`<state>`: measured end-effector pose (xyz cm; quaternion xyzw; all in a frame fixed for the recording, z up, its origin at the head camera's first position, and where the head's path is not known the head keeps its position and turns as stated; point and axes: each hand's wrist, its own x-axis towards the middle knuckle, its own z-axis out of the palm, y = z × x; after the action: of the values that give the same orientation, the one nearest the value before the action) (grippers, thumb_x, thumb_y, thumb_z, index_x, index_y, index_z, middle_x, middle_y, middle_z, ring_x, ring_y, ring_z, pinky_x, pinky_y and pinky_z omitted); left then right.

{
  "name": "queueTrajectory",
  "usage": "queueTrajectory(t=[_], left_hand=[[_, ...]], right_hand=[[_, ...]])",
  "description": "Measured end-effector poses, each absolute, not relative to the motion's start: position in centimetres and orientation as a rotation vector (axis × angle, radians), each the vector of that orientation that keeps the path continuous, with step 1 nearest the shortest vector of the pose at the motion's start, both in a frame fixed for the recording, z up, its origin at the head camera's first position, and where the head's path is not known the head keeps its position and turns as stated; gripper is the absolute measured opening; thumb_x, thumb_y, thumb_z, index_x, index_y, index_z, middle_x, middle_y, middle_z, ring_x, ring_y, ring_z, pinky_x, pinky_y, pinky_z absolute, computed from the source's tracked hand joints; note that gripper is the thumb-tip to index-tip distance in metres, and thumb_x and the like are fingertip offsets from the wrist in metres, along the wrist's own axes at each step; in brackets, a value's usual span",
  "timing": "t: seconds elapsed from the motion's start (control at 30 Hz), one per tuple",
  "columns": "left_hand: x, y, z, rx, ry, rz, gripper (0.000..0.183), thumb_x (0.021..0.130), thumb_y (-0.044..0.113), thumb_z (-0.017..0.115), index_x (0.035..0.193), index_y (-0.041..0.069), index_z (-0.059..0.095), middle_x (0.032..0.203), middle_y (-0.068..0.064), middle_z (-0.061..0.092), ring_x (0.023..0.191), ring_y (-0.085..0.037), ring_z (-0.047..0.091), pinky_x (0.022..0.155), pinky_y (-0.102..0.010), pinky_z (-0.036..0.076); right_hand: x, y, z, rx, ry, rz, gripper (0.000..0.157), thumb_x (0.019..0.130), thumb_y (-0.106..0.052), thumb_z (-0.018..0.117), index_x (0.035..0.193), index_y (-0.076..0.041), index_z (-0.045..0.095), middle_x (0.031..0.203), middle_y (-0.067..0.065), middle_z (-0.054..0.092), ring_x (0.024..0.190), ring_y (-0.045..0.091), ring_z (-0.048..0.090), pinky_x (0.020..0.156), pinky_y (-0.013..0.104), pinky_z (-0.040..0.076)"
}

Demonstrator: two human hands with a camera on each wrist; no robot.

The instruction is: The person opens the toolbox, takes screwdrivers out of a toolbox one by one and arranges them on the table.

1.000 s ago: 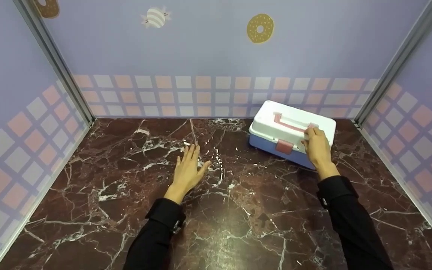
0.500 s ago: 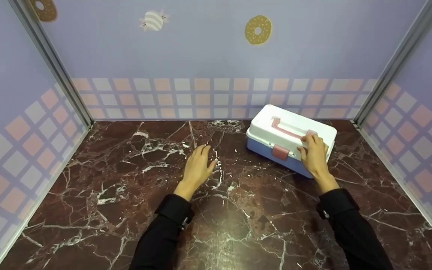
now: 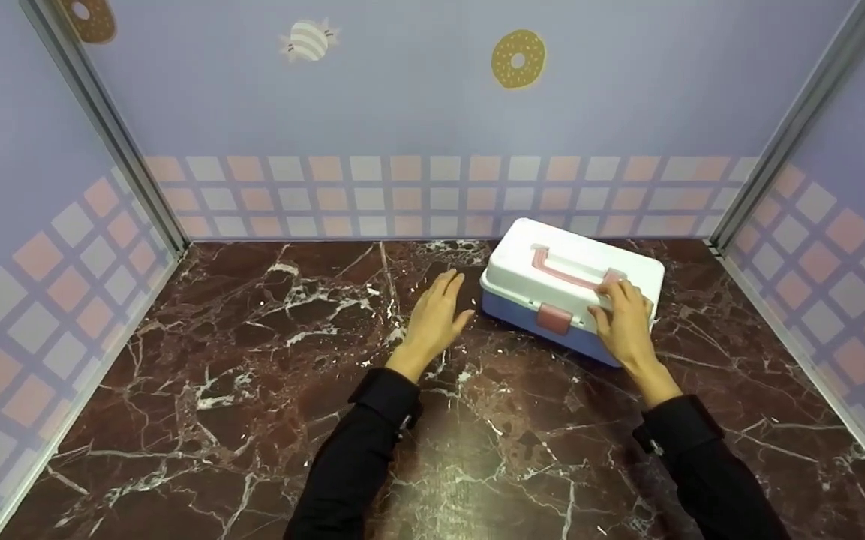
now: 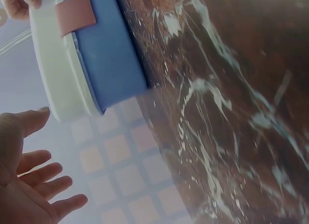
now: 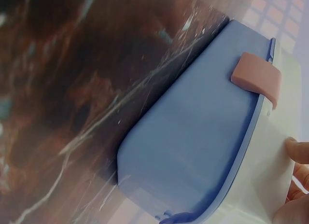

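A plastic storage box with a blue base, a white lid and a pink front latch sits at an angle on the marble-patterned table. A pink carrying handle lies folded down on the lid. My right hand grips the box at the handle's right end, fingers curled on top and thumb against the lid's front face. My left hand is just left of the box, fingers extended and apart, holding nothing. In the left wrist view its thumb points toward the lid's near corner.
Lilac wall panels with checkered borders close off the back and both sides. Grey metal posts stand in the corners. The dark red tabletop spreads left and in front of the box.
The box has slid toward me and slightly left, with my right hand on it. My left hand has moved right, from mid-table to beside the box.
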<state>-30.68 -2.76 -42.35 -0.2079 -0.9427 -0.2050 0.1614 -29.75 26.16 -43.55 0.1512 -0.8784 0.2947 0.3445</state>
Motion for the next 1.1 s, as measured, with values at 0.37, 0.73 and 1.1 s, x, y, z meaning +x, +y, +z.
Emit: queueTrajectory(t=[0.37,0.73,1.1], left_hand=[[-32.4,-0.3,-41.4,-0.684,-2.75,-0.564,0.08,0.078,0.033,0.065,0.141,0.009,0.022,0.147,-0.008,0.012,0.133,-0.024,0.008,0.103,-0.044,0.015],[-32.9,0.2,-41.5,-0.92,-2.703,-0.489,0.063,0.083,0.032,0.058,0.138,0.014,0.033,0.143,-0.01,0.024,0.131,-0.028,0.017,0.102,-0.044,0.019],[-30.1,-0.4,-42.6,-0.808,-2.546,-0.471,0.048,0.081,0.025,0.06,0.126,0.014,0.05,0.133,-0.012,0.041,0.124,-0.029,0.034,0.1,-0.036,0.027]], right_hand=[[-28.4,25.0,-43.8,0.455,-2.248,0.775,0.026,0.068,0.004,0.069,0.09,0.003,0.055,0.089,0.016,0.052,0.089,0.035,0.046,0.079,0.049,0.026],[-27.6,24.2,-43.6,0.517,-2.22,0.831,0.025,0.066,-0.001,0.073,0.087,0.0,0.058,0.086,0.014,0.054,0.086,0.031,0.048,0.079,0.047,0.027],[-28.0,24.5,-43.7,0.632,-2.166,0.877,0.026,0.062,-0.002,0.077,0.084,-0.002,0.063,0.083,0.011,0.058,0.083,0.028,0.052,0.078,0.044,0.029]])
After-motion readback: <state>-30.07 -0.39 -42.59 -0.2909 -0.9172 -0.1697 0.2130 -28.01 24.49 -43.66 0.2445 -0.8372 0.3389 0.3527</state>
